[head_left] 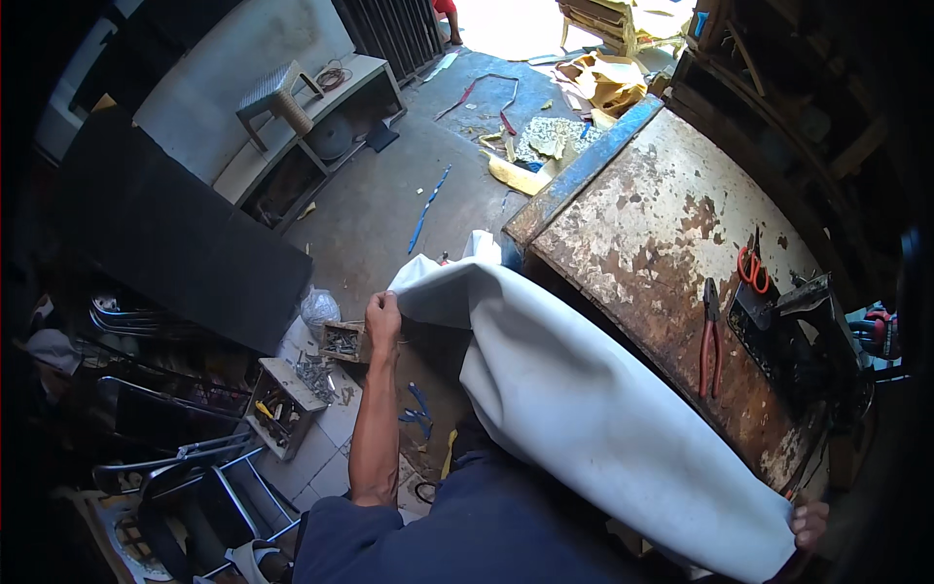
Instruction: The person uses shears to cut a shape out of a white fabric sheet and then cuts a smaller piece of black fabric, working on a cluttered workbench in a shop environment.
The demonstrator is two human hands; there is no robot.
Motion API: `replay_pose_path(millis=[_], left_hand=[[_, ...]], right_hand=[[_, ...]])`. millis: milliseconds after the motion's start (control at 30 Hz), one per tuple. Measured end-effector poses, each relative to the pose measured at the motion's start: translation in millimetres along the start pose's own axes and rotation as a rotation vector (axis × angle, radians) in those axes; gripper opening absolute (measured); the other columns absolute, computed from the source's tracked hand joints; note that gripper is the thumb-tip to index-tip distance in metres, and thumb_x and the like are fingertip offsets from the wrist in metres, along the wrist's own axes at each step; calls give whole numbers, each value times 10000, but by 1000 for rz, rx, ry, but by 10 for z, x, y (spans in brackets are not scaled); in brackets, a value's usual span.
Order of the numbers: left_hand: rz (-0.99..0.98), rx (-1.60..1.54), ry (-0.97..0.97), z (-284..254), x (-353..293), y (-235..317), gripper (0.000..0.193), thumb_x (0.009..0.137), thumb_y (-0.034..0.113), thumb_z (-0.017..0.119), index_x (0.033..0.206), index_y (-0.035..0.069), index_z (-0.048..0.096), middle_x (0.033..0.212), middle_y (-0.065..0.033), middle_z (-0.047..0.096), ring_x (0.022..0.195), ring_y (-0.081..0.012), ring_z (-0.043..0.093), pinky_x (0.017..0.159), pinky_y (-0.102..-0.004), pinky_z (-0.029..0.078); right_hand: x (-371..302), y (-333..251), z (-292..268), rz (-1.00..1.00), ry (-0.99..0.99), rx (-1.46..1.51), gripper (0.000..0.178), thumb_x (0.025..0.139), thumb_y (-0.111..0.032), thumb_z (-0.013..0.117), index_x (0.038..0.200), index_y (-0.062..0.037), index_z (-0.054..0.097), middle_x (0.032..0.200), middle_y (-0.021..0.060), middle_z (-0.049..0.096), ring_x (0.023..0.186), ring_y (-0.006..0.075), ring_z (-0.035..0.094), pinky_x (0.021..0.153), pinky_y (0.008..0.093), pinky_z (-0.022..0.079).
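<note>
A large white sheet of pliable material, like vinyl or fabric, stretches slantwise across the front of me. My left hand is closed on its upper left edge, with the arm held out forward. At the lower right, the fingers of my right hand are wrapped round the opposite end. Between the hands the sheet sags and folds, and its far end bunches up near the workbench corner. Its right edge runs alongside the worn workbench, hiding part of the bench's near side.
Pliers with red handles and red-handled scissors lie on the bench. Wooden boxes of metal bits stand on the floor at left, near metal-framed chairs. Foam and cloth scraps litter the floor beyond. A stool sits on a low shelf.
</note>
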State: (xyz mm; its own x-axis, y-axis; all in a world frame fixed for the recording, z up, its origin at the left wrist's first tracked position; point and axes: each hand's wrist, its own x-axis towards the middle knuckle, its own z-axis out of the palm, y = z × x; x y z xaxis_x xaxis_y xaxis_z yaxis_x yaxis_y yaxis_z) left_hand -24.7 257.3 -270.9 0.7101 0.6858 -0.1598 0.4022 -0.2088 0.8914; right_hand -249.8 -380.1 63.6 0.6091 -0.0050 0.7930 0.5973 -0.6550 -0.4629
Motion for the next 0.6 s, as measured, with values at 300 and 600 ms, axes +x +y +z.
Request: replay_pose_path(millis=[300, 600], left_hand=[[-705, -592, 8, 639, 471, -622, 595, 982, 410, 686, 1387, -1, 541, 1212, -168, 648, 1032, -308, 643, 841, -539, 527], [-1089, -452, 159, 288, -1611, -2578, 613, 954, 344, 702, 1411, -29, 533, 1226, -190, 661, 1058, -334, 659, 904, -490, 527]], right_hand=[[-709, 777, -794, 652, 218, -518, 125, 906, -106, 637, 846, -4, 599, 873, 122, 642, 800, 229, 628, 821, 457, 592], [-805, 1123, -1079, 814, 199, -633, 89, 909, -78, 636, 872, 1, 618, 873, 105, 633, 801, 210, 620, 807, 412, 562]])
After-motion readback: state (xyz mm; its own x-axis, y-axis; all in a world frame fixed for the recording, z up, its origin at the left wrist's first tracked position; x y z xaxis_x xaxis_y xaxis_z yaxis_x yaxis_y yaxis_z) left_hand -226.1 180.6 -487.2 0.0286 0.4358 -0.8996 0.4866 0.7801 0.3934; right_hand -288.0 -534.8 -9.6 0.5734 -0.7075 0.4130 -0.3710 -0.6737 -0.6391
